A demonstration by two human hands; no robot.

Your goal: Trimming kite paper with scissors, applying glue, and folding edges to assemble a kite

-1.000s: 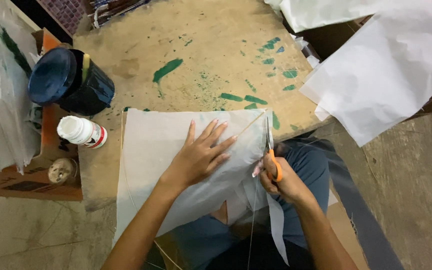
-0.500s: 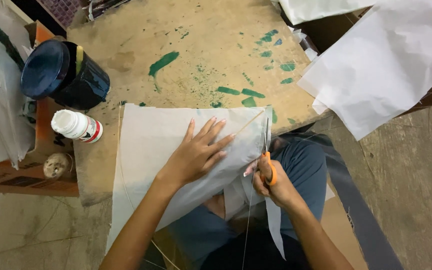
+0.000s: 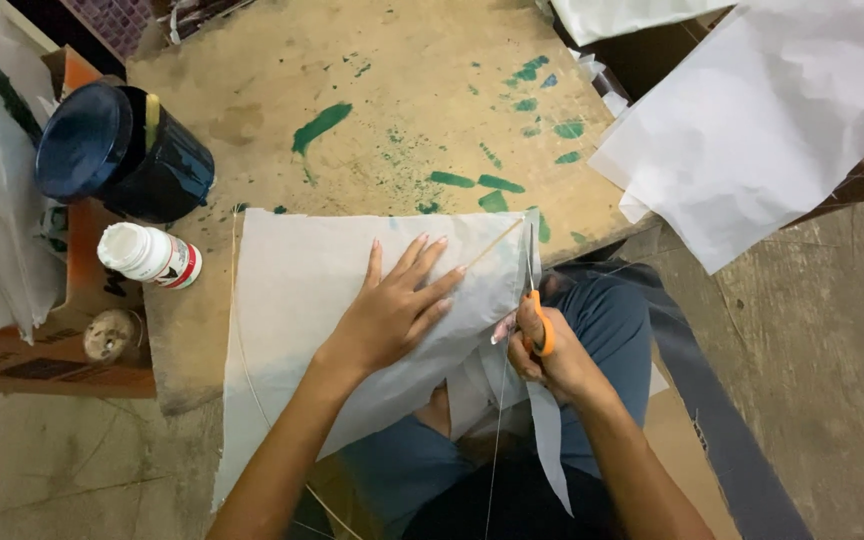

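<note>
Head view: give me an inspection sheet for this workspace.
Surface: worn wooden board with green paint smears.
Job's things: pale paper sheet with thin stick; orange-handled scissors at its right edge.
Clutter: dark blue tub, white bottle, white paper sheets, cardboard box.
Grippers: left hand flat on the sheet; right hand grips the scissors.
Cables: thin string.
Surroundings: concrete floor.
</note>
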